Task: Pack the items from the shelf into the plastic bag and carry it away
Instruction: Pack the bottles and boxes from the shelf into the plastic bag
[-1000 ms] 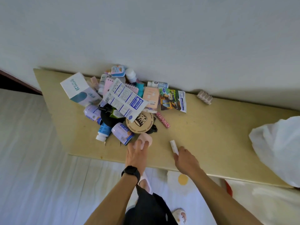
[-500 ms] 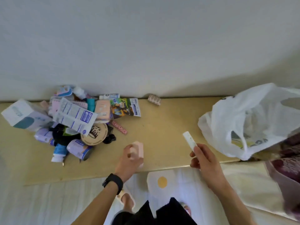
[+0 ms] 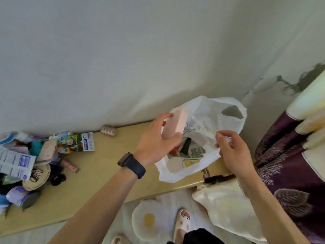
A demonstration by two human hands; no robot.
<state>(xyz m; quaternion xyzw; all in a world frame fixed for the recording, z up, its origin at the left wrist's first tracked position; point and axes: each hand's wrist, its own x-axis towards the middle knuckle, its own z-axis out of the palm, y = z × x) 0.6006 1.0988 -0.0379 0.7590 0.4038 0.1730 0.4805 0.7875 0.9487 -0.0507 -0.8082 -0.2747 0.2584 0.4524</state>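
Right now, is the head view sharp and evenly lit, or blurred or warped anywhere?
Head view: soft even light, no glare; wide-angle bows the shelf; item pile smears at the left border; pink box in the left hand, against the plastic bag, looks soft.

A plain pale wall (image 3: 123, 59) fills the upper view in soft, even light. Its paint is flaking in a dark patch (image 3: 295, 85) near the right corner. A yellowish wooden shelf (image 3: 109, 169) runs along the foot of the wall. Below it is a pale floor (image 3: 26, 240) with a fried-egg-shaped mat (image 3: 149, 219). Dark purple fabric (image 3: 290, 173) with a leaf pattern hangs at the right.
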